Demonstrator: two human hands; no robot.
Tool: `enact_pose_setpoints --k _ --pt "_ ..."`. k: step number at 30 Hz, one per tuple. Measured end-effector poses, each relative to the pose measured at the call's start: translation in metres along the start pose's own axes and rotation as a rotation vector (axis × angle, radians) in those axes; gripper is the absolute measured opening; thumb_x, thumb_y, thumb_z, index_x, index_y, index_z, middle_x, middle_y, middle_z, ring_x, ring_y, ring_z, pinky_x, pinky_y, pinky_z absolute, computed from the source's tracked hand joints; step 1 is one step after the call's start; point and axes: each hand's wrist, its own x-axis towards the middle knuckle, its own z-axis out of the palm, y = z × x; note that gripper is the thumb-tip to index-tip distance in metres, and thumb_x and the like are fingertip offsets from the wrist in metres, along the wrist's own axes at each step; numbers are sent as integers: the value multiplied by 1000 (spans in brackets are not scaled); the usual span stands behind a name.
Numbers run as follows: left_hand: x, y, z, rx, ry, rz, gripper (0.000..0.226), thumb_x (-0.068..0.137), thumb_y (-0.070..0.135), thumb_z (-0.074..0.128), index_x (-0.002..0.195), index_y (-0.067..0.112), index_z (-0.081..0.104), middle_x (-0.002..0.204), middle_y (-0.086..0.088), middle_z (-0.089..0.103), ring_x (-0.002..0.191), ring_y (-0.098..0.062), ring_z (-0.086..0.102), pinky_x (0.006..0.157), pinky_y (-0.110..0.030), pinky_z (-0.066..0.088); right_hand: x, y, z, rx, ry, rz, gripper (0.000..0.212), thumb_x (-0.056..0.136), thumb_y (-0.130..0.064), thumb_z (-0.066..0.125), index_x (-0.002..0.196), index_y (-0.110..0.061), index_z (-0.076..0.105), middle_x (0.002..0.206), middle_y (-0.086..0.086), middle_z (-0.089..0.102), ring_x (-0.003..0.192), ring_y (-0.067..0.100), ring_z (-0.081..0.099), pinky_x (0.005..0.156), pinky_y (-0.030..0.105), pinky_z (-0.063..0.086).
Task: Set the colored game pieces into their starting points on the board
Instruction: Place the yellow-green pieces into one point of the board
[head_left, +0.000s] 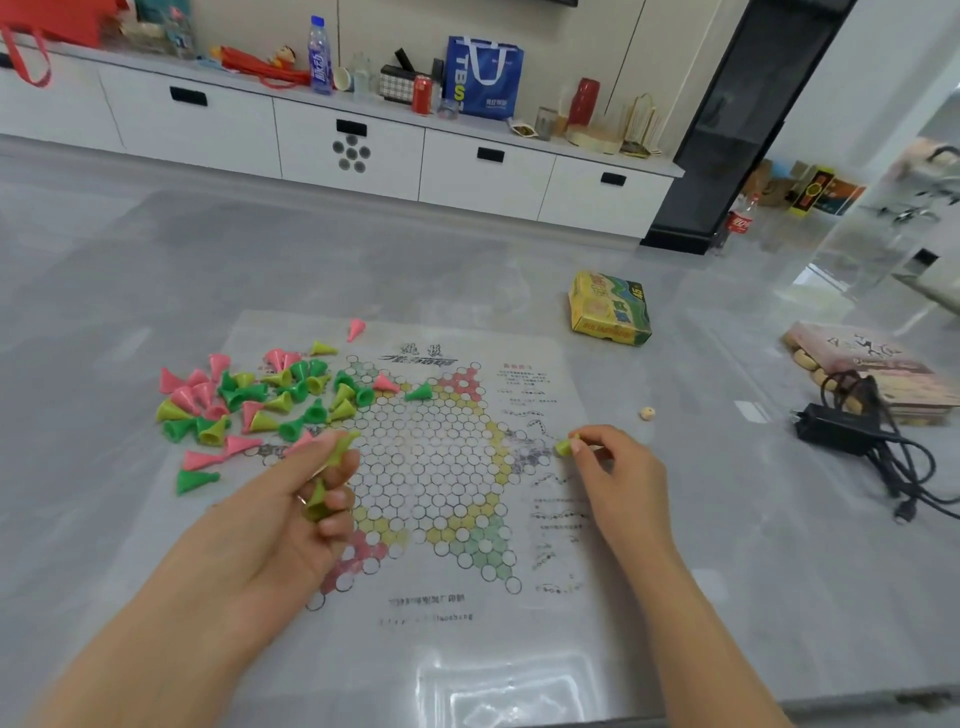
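Observation:
A paper checkers board (431, 467) with a star of white circles lies flat on the grey table. A loose pile of pink, green and yellow-green cone pieces (244, 400) covers its left side. One green cone (418, 392) and one pink cone (385, 383) lie near the star's top. My left hand (311, 499) hovers over the board's left part and holds a few yellow-green cones (318, 501). My right hand (610, 467) is at the star's right tip, pinching one yellow-green cone (564, 447) between thumb and forefinger.
A yellow and green game box (610, 309) stands beyond the board. A small beige die (647, 413) lies to the right. Further right are a flat box (872, 364) and a black charger with cable (852, 431). A white cabinet (353, 150) runs along the back.

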Motion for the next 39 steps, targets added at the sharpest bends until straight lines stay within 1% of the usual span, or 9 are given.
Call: enact_pose_setpoints --k 4,9,14,22,29,32,36,37,39 --pt "1 -6 7 18 -11 -21 1 85 18 54 86 18 55 60 4 60 36 -4 35 30 -10 24 1 5 4 -52 -2 -29 13 88 -22 58 96 -23 68 96 -9 68 92 17 57 71 30 47" --pt "-1 -12 16 26 -25 -43 7 86 18 53 79 16 55 57 3 59 33 -4 35 30 -9 23 1 5 6 -80 19 -42 14 88 -24 58 98 -24 68 96 -11 66 94 17 56 71 31 48" --pt "1 -17 20 47 -40 -40 3 84 16 55 82 15 57 56 4 60 34 -3 35 29 -10 25 2 6 7 -51 26 -18 14 87 -25 60 98 -24 69 98 -10 67 95 18 56 73 32 48" --pt "-3 -18 22 66 -46 -33 3 84 14 56 83 14 58 69 1 61 34 -3 35 30 -11 26 2 7 6 -35 24 -10 13 86 -25 61 95 -25 70 95 -12 67 95 19 56 74 32 48" --pt "-1 -14 17 75 -49 -37 1 83 15 57 84 15 57 67 2 63 36 -4 35 30 -12 26 3 6 7 -43 39 -17 13 85 -24 62 94 -23 71 97 -9 69 96 21 57 75 36 50" --pt "-2 -14 18 80 -44 -25 2 84 15 57 81 14 57 63 2 68 34 -3 35 30 -10 27 3 7 5 -73 3 -24 18 86 -26 61 102 -21 69 103 -7 68 100 22 56 77 33 48" --pt "-5 -13 17 89 -52 4 7 81 18 58 83 12 57 70 0 73 34 -3 35 30 -10 28 2 -14 -5 -189 -30 -74 33 89 -23 56 122 -18 57 120 -2 60 113 20 46 82 23 34" --pt "-6 -13 17 105 -61 13 7 81 19 58 84 12 58 73 -1 74 34 -3 35 31 -10 28 1 -29 -8 -166 -12 -116 32 90 -22 54 122 -19 57 118 -4 60 111 17 46 81 21 33" --pt "-6 -14 17 158 -81 37 9 81 20 58 85 12 60 78 -1 75 35 -3 35 32 -11 29 -8 -64 -13 5 -51 -216 25 90 -22 54 114 -24 62 105 -10 61 93 5 51 77 17 40"
